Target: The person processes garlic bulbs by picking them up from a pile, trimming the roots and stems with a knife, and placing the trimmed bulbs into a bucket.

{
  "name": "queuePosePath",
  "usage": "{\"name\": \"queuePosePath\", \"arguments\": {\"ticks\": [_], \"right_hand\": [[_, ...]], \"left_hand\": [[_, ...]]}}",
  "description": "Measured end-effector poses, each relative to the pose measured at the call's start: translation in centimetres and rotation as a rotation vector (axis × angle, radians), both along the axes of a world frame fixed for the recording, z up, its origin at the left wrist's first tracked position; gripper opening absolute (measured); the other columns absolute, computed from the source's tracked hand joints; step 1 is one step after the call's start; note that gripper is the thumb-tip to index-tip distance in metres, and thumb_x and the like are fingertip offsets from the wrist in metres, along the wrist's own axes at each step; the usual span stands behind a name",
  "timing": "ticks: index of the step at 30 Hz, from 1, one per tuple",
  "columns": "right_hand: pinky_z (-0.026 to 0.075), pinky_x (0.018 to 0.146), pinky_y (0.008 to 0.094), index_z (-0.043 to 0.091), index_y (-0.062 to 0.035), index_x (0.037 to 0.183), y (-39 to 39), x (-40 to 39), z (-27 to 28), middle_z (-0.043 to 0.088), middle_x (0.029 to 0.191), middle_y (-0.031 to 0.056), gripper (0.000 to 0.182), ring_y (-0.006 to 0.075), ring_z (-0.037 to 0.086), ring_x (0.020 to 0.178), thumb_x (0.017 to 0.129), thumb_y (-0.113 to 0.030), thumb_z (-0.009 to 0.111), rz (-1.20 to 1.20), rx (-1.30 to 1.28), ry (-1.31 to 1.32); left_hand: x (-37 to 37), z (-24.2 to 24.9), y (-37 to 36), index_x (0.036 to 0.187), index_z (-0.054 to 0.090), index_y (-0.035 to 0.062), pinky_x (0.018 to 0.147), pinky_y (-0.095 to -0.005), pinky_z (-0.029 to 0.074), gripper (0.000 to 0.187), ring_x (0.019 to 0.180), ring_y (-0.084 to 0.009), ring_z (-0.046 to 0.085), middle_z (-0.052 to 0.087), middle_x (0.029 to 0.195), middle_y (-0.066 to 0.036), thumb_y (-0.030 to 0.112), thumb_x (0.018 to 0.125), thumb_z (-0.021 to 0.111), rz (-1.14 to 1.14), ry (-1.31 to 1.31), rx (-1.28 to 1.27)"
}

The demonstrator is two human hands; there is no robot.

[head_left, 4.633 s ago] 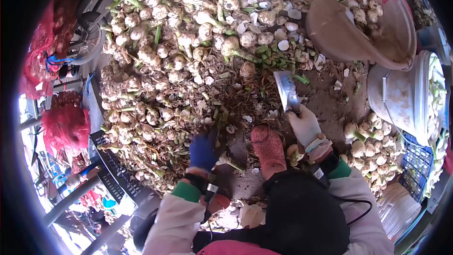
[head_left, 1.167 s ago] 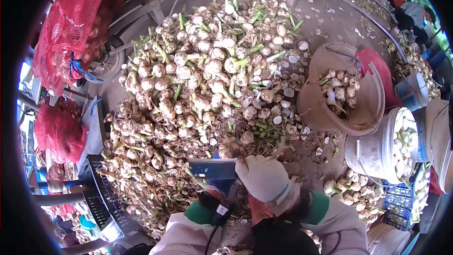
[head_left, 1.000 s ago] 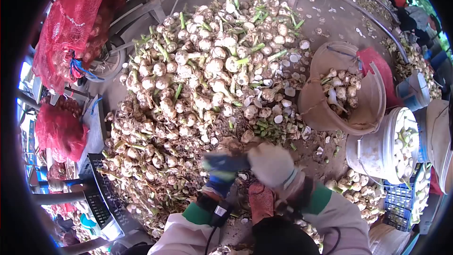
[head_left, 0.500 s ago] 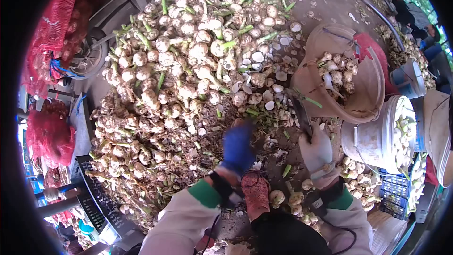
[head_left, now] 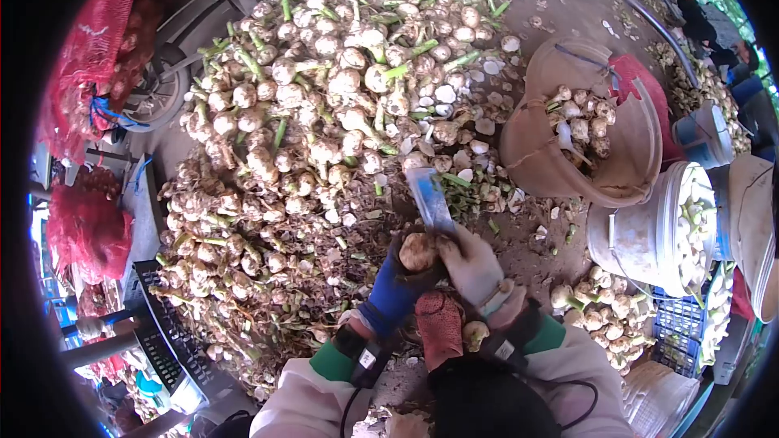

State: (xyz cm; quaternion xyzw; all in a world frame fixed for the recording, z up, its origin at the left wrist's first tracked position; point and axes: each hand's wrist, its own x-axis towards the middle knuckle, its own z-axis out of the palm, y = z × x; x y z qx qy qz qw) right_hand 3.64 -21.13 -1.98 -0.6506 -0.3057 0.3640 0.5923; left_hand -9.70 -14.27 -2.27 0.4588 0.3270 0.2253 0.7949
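My left hand (head_left: 393, 288), in a blue glove, is wrapped round a garlic bulb (head_left: 418, 251) with dirty brown skin. Gripped in my right hand (head_left: 473, 266), in a whitish glove, is a knife (head_left: 430, 201) whose broad blade points up and away. The two hands are close together, the right thumb side right at the bulb; the knife's handle is hidden in the glove. Just beyond them spreads a large heap of garlic bulbs (head_left: 324, 113), many with green stem stumps. Below the hands, a red textured covering (head_left: 439, 326) shows beside another bulb (head_left: 475, 334).
A tan basket (head_left: 540, 170) with some bulbs stands at the right. Beside it lies a tipped white bucket (head_left: 633, 231) holding pale stems, near a blue crate (head_left: 677, 332). More bulbs (head_left: 608, 316) lie at lower right. Red mesh sacks (head_left: 89, 227) are at left.
My right hand has swung left with the knife, from near the basket to beside my left hand. The left hand has drawn back slightly, and a bulb now shows in it.
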Motion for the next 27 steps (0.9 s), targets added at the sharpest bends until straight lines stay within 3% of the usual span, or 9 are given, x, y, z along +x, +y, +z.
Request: {"name": "queuePosePath", "arguments": {"ticks": [2, 6, 8, 9, 11, 17, 22, 24, 27], "right_hand": [[0.051, 0.069, 0.0412, 0.061, -0.0066, 0.102, 0.0, 2.8, 1.4, 0.064, 0.084, 0.014, 0.017, 0.0327, 0.064, 0.076, 0.087, -0.015, 0.061, 0.042, -0.191, -0.783], [0.05, 0.06, 0.0457, 0.058, -0.008, 0.089, 0.1, 2.5, 5.0, 0.061, 0.076, 0.0129, 0.016, 0.0334, 0.064, 0.071, 0.082, -0.021, 0.064, 0.22, -0.334, -1.038], [0.051, 0.052, 0.0409, 0.058, -0.0088, 0.091, 0.0, -0.4, 6.6, 0.056, 0.071, 0.0069, 0.017, 0.024, 0.06, 0.06, 0.078, -0.019, 0.062, 0.382, -0.099, -1.248], [0.05, 0.05, 0.0393, 0.058, -0.0083, 0.092, 0.1, -1.5, 6.5, 0.057, 0.073, 0.0067, 0.017, 0.0233, 0.061, 0.06, 0.077, -0.018, 0.061, 0.379, -0.058, -1.359], [0.049, 0.048, 0.0377, 0.058, -0.0078, 0.093, 0.5, -1.8, 6.2, 0.058, 0.074, 0.0064, 0.018, 0.0225, 0.061, 0.06, 0.077, -0.017, 0.059, 0.379, -0.014, -1.467], [0.051, 0.062, 0.0461, 0.059, -0.0061, 0.09, 1.1, 7.2, -1.3, 0.063, 0.078, 0.0176, 0.02, 0.0345, 0.064, 0.073, 0.085, -0.025, 0.063, 0.001, -0.576, -0.915], [0.052, 0.072, 0.0411, 0.061, -0.0038, 0.104, -1.3, 0.7, -3.2, 0.066, 0.09, 0.0225, 0.03, 0.0351, 0.066, 0.082, 0.089, -0.029, 0.06, 0.15, -0.48, -0.301], [0.05, 0.073, 0.0328, 0.058, -0.0046, 0.124, -0.4, -1.4, -3.3, 0.067, 0.091, 0.0149, 0.033, 0.021, 0.064, 0.078, 0.093, -0.019, 0.057, 0.167, -0.371, 0.685], [0.049, 0.072, 0.0308, 0.059, -0.006, 0.116, 1.9, 1.2, 2.4, 0.066, 0.09, 0.0111, 0.027, 0.0177, 0.061, 0.077, 0.092, -0.018, 0.06, 0.101, -0.29, 0.036]], "left_hand": [[-0.5, -0.9, 0.4, 0.129, 0.044, 0.0035, 0.085, -0.0266, 0.052, 0.056, 0.099, -0.0133, 0.062, 0.063, 0.11, -0.005, -0.001, 0.081, 0.073, 0.009, 0.078, -0.015], [-1.2, -2.7, 1.7, 0.115, 0.051, 0.0043, 0.091, -0.0308, 0.051, 0.033, 0.104, -0.0139, 0.06, 0.062, 0.113, -0.007, 0.004, 0.087, 0.068, 0.13, 0.219, 0.286], [-4.3, -11.2, 2.5, 0.118, 0.054, 0.0053, 0.091, -0.0327, 0.05, 0.022, 0.102, -0.0166, 0.06, 0.061, 0.115, -0.007, 0.017, 0.099, 0.053, 0.131, -0.36, -0.296], [-3.6, -16.5, 1.0, 0.134, 0.044, 0.0043, 0.106, -0.0382, 0.04, 0.045, 0.12, -0.0139, 0.05, 0.057, 0.124, -0.01, 0.021, 0.096, 0.059, -0.163, 0.143, 0.251], [-2.6, -14.1, 0.1, 0.138, 0.04, 0.0058, 0.105, -0.0378, 0.043, 0.05, 0.117, -0.015, 0.053, 0.057, 0.124, -0.01, 0.018, 0.094, 0.061, 0.063, -0.016, 0.108], [-1.5, -2.3, 1.1, 0.14, 0.035, 0.0083, 0.094, -0.0357, 0.052, 0.063, 0.107, -0.0199, 0.06, 0.057, 0.123, -0.01, 0.001, 0.086, 0.067, 0.16, 0.139, 0.35], [-0.5, -1.6, -0.3, 0.124, 0.05, 0.0041, 0.09, -0.0362, 0.053, 0.036, 0.104, -0.0197, 0.06, 0.06, 0.116, -0.009, 0.003, 0.09, 0.062, 0.179, -0.091, -0.208], [-0.8, -1.3, -0.4, 0.122, 0.051, 0.0039, 0.088, -0.0363, 0.054, 0.033, 0.101, -0.0193, 0.061, 0.06, 0.114, -0.009, 0.004, 0.091, 0.061, 0.268, -0.154, -0.094], [-1.2, 3.6, 1.0, 0.117, 0.052, 0.0056, 0.081, -0.0299, 0.053, 0.031, 0.09, -0.0139, 0.061, 0.061, 0.109, -0.006, 0.0, 0.089, 0.063, 0.238, -0.07, 0.22]]}}
